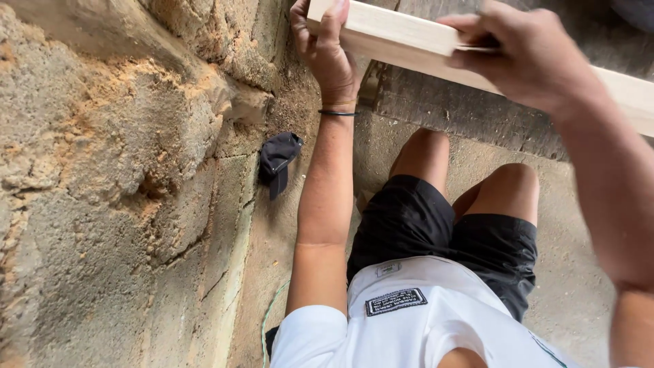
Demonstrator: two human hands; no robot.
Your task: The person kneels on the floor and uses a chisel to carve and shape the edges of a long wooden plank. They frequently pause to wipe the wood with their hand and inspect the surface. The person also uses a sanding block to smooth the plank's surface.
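Pale wood plank [409, 37] — left hand [327, 48] clenched round its end, right hand [524, 58] on top w/ dark tool, blurred

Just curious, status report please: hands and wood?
Left hand grips plank end. Right hand presses on top. Black cap on floor, clear.

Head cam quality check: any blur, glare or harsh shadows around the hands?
Head view: right hand motion-blurred, thin item under it unreadable; left hand gripping the pale wooden plank is sharp; rough sandy stone wall crisp; light soft and diffuse, no glare, weak shadows; slight wide-angle stretch at the edges.
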